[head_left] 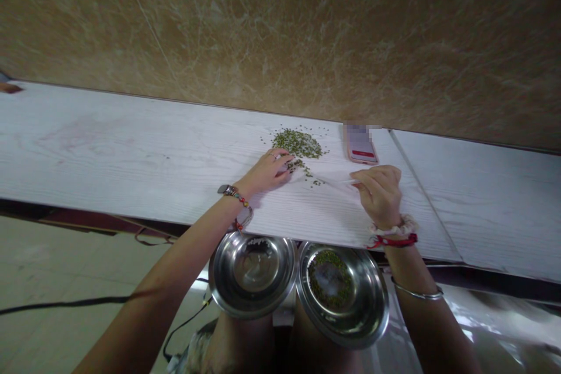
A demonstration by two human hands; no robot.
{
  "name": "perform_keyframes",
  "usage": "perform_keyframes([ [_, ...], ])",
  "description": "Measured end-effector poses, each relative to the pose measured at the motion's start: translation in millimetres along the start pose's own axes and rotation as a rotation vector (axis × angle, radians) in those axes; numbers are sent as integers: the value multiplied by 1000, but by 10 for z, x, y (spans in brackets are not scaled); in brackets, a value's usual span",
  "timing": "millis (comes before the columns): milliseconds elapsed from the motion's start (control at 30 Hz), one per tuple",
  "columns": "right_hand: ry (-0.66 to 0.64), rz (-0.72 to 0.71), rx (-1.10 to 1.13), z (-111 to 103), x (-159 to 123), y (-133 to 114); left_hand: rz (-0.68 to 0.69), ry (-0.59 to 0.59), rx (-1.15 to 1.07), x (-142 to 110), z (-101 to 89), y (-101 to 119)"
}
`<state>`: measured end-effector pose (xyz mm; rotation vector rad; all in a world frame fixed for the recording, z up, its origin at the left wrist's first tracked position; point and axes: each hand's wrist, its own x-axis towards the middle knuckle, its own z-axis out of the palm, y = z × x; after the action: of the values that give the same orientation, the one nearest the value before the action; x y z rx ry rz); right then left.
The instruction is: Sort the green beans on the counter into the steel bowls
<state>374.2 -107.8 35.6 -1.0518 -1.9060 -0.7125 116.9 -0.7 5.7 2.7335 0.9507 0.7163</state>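
A pile of small green beans, which look like mung beans [298, 143], lies spread on the white tabletop. At the pile's near left edge rests my left hand [272, 170], with its fingers apart and reaching among the beans. My right hand [380, 193] is closed in a pinch on a thin whitish stick [339, 180] that points left toward a few stray beans. The stick's far end is faint against the table. Two steel bowls sit on the lap below the table edge. The left bowl [223, 289] holds a few dark bits; the right bowl [370, 298] holds green beans.
A phone [363, 146] lies by the wall, right of the pile. The marbled wall [280, 29] borders the table's [109, 152] far side. A seam runs across the tabletop at the right. A black cable [65, 305] stretches below at the left.
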Motion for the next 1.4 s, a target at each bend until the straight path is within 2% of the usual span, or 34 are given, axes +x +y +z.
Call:
perform_keyframes([
  [133, 3, -60, 1, 5, 22, -22, -8, -10, 2, 2, -10, 17],
  [500, 52, -33, 15, -39, 16, -11, -16, 13, -11, -3, 2, 6],
  [733, 19, -55, 2, -49, 28, -23, -19, -2, -18, 4, -7, 16],
  [1400, 26, -94, -32, -60, 35, -44, -32, -6, -21, 2, -11, 11],
])
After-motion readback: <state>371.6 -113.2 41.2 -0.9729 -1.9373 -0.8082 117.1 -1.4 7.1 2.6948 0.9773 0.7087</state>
